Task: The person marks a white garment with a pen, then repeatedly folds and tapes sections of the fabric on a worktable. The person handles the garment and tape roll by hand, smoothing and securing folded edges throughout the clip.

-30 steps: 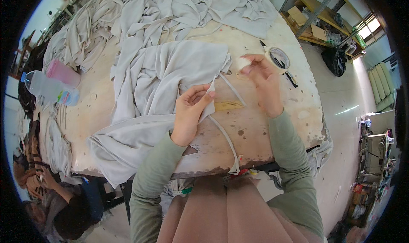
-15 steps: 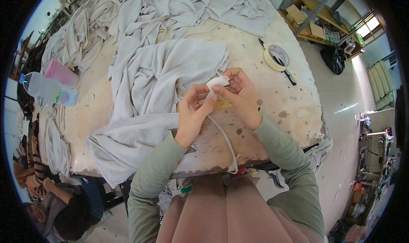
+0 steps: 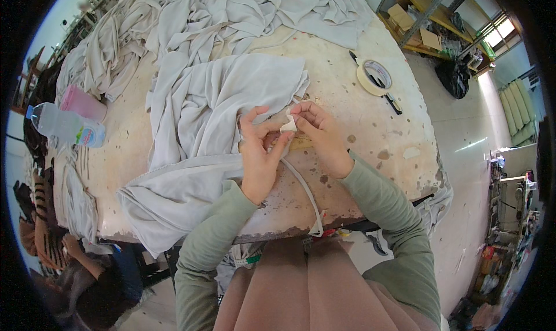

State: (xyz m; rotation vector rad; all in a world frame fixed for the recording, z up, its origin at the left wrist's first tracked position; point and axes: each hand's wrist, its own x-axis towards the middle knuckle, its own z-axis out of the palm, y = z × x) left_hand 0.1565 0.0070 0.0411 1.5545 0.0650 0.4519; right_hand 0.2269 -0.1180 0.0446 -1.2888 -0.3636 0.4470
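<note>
Both hands meet just above the table [image 3: 370, 180], over its near half, with a small cream-white strip [image 3: 288, 124] between them. The left hand [image 3: 259, 160] pinches the strip's lower part between thumb and a finger, its index finger lifted clear; the right hand [image 3: 326, 138] grips the upper end with closed fingers. Whether the strip is tape or cloth cannot be told.

Pale grey cloth [image 3: 231, 96] spreads in folds just left of the hands, and a stitched fold of it [image 3: 179, 189] runs beneath the left wrist. A narrow grey strap [image 3: 307, 186] curves from below the hands to the table's near edge. Beyond the right hand lies a roll of masking tape [image 3: 364, 80] — a black pen [image 3: 394, 105] at its lower side. Far left stand a pink tumbler [image 3: 83, 104] and a tilted clear plastic bottle [image 3: 61, 125] — the two close together.
</note>
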